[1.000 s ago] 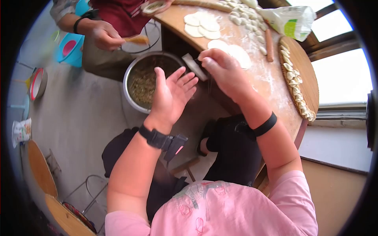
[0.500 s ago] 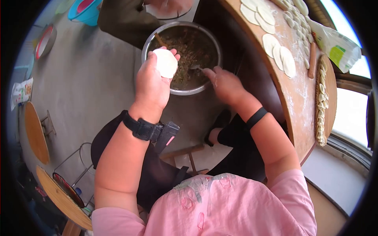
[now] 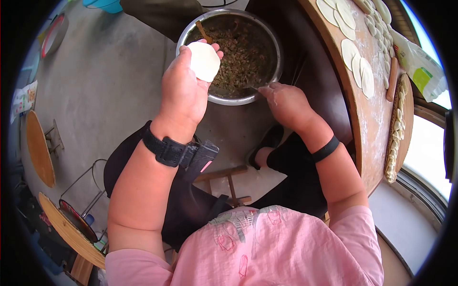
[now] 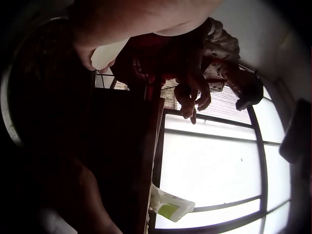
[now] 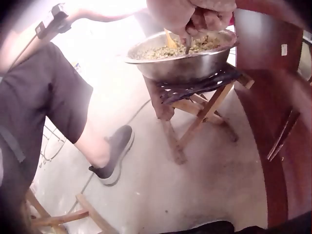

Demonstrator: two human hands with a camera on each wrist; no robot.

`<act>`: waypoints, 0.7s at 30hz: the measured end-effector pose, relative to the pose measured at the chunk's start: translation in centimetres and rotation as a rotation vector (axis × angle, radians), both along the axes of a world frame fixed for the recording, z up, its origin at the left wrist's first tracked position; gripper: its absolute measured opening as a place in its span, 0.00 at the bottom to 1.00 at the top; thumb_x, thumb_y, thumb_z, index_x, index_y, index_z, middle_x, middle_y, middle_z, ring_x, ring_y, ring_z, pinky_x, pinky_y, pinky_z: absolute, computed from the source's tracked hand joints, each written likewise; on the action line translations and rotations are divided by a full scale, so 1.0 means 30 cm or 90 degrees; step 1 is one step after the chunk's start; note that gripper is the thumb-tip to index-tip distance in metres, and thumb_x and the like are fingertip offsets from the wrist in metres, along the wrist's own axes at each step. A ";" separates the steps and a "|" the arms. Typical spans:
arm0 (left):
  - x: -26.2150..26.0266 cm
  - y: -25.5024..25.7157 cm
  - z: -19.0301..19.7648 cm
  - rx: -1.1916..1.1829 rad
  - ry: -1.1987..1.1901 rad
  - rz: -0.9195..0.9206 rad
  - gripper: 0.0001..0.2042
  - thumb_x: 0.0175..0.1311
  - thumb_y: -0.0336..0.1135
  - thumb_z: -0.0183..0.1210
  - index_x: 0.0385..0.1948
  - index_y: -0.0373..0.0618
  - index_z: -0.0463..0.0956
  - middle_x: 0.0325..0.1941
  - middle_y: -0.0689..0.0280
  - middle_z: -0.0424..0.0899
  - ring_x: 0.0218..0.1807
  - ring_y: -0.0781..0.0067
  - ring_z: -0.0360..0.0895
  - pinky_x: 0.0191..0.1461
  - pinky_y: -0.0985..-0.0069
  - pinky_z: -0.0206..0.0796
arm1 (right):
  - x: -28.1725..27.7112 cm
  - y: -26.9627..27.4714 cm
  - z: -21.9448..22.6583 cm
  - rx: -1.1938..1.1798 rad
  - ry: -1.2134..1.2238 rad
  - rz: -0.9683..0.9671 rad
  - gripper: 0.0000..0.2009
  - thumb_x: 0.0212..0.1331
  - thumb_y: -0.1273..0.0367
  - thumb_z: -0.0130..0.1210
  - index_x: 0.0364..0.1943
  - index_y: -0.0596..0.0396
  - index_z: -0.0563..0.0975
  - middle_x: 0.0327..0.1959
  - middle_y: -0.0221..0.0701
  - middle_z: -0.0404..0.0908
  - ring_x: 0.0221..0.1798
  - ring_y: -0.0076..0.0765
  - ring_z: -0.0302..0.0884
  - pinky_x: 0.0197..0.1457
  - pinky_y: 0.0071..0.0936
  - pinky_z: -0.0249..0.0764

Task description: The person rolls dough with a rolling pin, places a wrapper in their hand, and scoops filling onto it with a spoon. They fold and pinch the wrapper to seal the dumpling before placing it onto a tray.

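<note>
In the head view, my left hand (image 3: 183,95) holds a round white dough wrapper (image 3: 205,62) across its palm and fingers, thumb along the near edge, fingertips showing beyond it. Hand and wrapper are over the left side of a steel bowl (image 3: 243,101) of chopped filling (image 3: 238,62). My right hand (image 3: 288,105) pinches a small metal spatula (image 3: 255,88) at the bowl's right rim, its blade end mostly hidden in the filling. In the right wrist view, the spatula's silver shaft (image 5: 188,45) comes down from the fingers toward the filling. A wooden spoon (image 3: 202,31) leans inside the bowl.
The bowl rests on a wooden folding stool (image 5: 200,114). To the right, the floured table (image 3: 367,124) bears more wrappers (image 3: 350,55), dough pieces, a rolling pin (image 3: 391,78), a flour bag (image 3: 420,66) and a board with shaped dough (image 3: 396,133). Another person's leg (image 3: 164,16) is beyond the bowl.
My left hand was bare-palmed and now holds a wrapper. My right hand moved from the table edge down to the bowl with the spatula, then toward its right rim.
</note>
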State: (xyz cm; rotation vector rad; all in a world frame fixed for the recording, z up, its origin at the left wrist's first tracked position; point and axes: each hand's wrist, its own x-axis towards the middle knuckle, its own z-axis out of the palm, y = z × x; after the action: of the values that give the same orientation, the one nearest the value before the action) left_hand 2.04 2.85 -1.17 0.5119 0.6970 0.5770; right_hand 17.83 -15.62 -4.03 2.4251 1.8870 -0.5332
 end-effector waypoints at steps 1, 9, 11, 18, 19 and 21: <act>0.000 0.001 -0.002 0.001 0.002 0.001 0.23 0.81 0.42 0.38 0.62 0.29 0.63 0.61 0.42 0.75 0.63 0.49 0.74 0.69 0.62 0.66 | -0.001 -0.001 0.006 -0.010 0.005 -0.002 0.15 0.60 0.74 0.50 0.49 0.54 0.82 0.40 0.39 0.85 0.43 0.50 0.83 0.45 0.42 0.80; -0.004 0.009 -0.013 0.029 0.025 0.014 0.23 0.82 0.42 0.36 0.62 0.29 0.63 0.61 0.43 0.76 0.62 0.50 0.75 0.69 0.62 0.66 | 0.063 -0.020 -0.001 0.046 0.395 -0.201 0.15 0.64 0.74 0.49 0.52 0.55 0.82 0.36 0.34 0.82 0.36 0.39 0.78 0.42 0.34 0.74; -0.006 0.014 -0.016 0.034 0.032 0.026 0.23 0.82 0.42 0.36 0.62 0.29 0.64 0.60 0.43 0.76 0.62 0.50 0.75 0.69 0.62 0.66 | 0.066 -0.002 0.051 -0.006 0.593 -0.402 0.14 0.67 0.73 0.48 0.51 0.57 0.82 0.24 0.23 0.74 0.24 0.21 0.68 0.29 0.20 0.66; -0.008 0.016 -0.008 -0.084 -0.014 -0.031 0.28 0.82 0.49 0.30 0.60 0.31 0.67 0.62 0.45 0.76 0.64 0.52 0.74 0.71 0.60 0.64 | 0.076 0.017 0.168 0.106 1.021 -0.557 0.16 0.67 0.74 0.47 0.55 0.62 0.79 0.23 0.14 0.62 0.22 0.09 0.51 0.24 0.11 0.46; -0.003 0.005 0.006 -0.114 -0.036 -0.056 0.29 0.82 0.51 0.28 0.60 0.31 0.67 0.62 0.45 0.75 0.65 0.52 0.73 0.72 0.60 0.63 | 0.067 0.023 0.179 0.113 1.014 -0.547 0.16 0.67 0.74 0.48 0.55 0.61 0.79 0.23 0.14 0.62 0.22 0.09 0.51 0.25 0.11 0.47; 0.006 -0.015 0.030 -0.128 -0.052 -0.081 0.35 0.80 0.57 0.24 0.62 0.31 0.66 0.64 0.45 0.74 0.67 0.52 0.71 0.73 0.60 0.61 | 0.050 0.035 0.182 0.141 0.965 -0.523 0.16 0.68 0.73 0.48 0.57 0.60 0.78 0.23 0.15 0.64 0.23 0.10 0.54 0.25 0.12 0.50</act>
State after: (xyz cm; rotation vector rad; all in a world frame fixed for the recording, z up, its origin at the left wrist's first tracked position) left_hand 2.24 2.39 -0.26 0.3397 0.6322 0.4017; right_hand 19.33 -14.58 1.44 3.0630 0.6772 -2.8909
